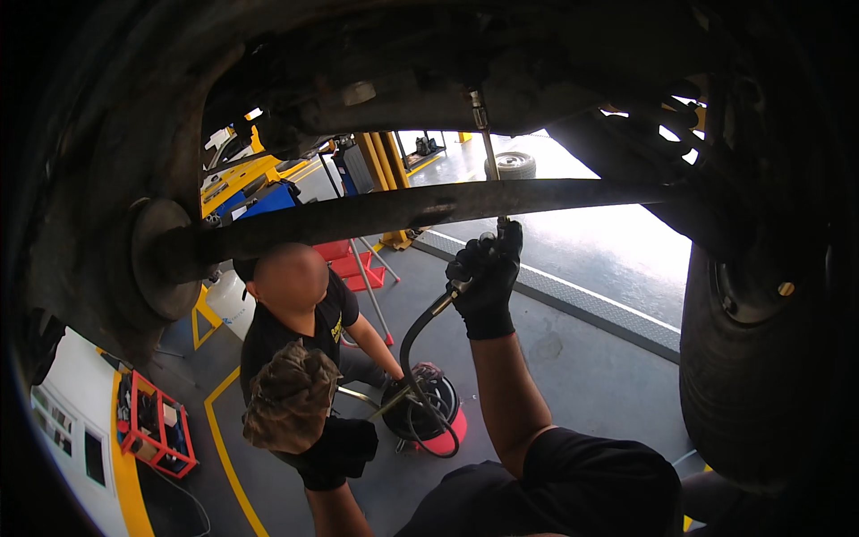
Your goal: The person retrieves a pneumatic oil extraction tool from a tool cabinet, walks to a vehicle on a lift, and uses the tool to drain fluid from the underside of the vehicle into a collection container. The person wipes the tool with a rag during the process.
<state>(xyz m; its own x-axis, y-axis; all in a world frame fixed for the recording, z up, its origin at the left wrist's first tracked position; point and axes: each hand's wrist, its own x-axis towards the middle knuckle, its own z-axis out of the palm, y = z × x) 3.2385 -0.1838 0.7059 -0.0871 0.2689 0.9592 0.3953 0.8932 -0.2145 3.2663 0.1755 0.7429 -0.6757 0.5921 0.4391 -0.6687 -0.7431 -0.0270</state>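
Above me, my right hand [488, 282], in a black glove, is closed round a grease gun nozzle with a metal fitting at its base. Its thin metal tube [490, 161] runs up behind a dark bar [429, 206], and its coupler [479, 112] meets the car's underside. From that hand a black hose [410, 345] curves down to a red and black bucket [443, 438]. My left hand [335, 450], also gloved, holds a crumpled brown rag [293, 398] at lower left; the rag hides its fingers.
A co-worker [291, 295] crouches in front of me, one hand by the bucket. A tyre [734, 385] hangs close on the right. Behind stand a red tool cart [157, 425], a red step stool [358, 268] and a yellow lift post [380, 161]; a loose wheel [512, 165] lies farther off.
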